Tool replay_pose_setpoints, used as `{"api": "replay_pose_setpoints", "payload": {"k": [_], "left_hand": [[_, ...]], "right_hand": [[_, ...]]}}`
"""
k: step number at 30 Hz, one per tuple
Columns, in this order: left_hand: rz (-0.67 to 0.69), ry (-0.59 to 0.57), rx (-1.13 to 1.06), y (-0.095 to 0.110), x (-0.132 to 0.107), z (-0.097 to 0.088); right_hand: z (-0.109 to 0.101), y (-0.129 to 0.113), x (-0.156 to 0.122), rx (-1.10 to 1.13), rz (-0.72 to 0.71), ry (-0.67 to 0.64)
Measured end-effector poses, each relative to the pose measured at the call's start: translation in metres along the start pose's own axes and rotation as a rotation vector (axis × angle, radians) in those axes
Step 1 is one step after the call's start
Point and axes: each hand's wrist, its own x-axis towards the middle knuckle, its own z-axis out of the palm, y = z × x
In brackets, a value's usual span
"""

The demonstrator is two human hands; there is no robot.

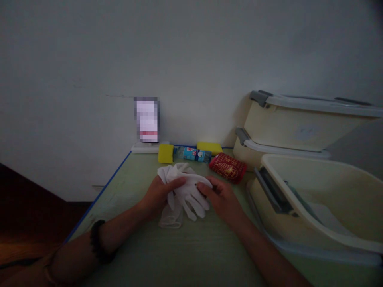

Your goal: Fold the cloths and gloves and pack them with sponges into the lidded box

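Observation:
White gloves point(188, 187) hang bunched above the table between both hands, their limp fingers pointing down and to the right. My left hand point(157, 195) grips them at the left, thumb laid across the fabric. At the right edge of the fabric, my right hand point(220, 195) pinches a glove between thumb and fingers. A thin, see-through whitish piece point(171, 217) droops below the gloves; whether it is joined to them I cannot tell. Just beyond lie a plastic bottle point(193, 154) with a blue label and a red patterned packet point(229, 166).
Yellow sponges point(166, 154) lie at the back of the green table point(131, 239). A phone-like screen point(147, 119), blurred out, stands on a white base at the back left. To the right are an open cream bin point(314, 239) and stacked lidded boxes point(299, 123) against the wall.

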Motion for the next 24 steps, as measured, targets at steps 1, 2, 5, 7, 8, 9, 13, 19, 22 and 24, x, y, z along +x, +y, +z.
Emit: {"api": "replay_pose_setpoints", "payload": {"k": [1, 2, 5, 7, 8, 9, 13, 19, 22, 24], "left_hand": [[0.002, -0.024, 0.027, -0.0012, -0.0001, -0.0008], [0.003, -0.030, 0.045, -0.0022, 0.0000, -0.0017], [0.007, -0.008, 0.066, -0.0040, 0.0007, -0.0040], [-0.003, -0.003, 0.087, -0.0042, 0.0009, -0.0044], [-0.006, -0.003, 0.097, -0.0041, 0.0009, -0.0041], [-0.005, 0.000, 0.102, -0.0039, 0.0007, -0.0036], [0.007, -0.012, 0.050, -0.0032, -0.0007, -0.0009], [-0.046, 0.050, -0.039, -0.0018, -0.0011, 0.0013], [-0.057, 0.143, -0.088, 0.0009, -0.0009, 0.0029], [-0.086, 0.176, -0.099, 0.0027, -0.0010, 0.0041]], "right_hand": [[0.0004, 0.0005, -0.0002, 0.016, -0.007, -0.008], [0.0008, 0.0010, -0.0004, 0.034, -0.012, -0.016], [0.0016, 0.0027, -0.0009, 0.052, 0.002, -0.045], [0.0019, 0.0040, -0.0010, 0.038, 0.012, -0.049], [0.0019, 0.0047, -0.0010, 0.028, 0.011, -0.049], [0.0019, 0.0054, -0.0010, 0.017, 0.006, -0.045], [0.0027, 0.0067, -0.0012, -0.007, -0.003, -0.036], [0.0038, 0.0035, -0.0024, 0.020, -0.040, 0.034], [0.0010, 0.0029, -0.0029, 0.127, -0.034, 0.048], [-0.0009, 0.0039, -0.0033, 0.244, -0.022, -0.003]]}}
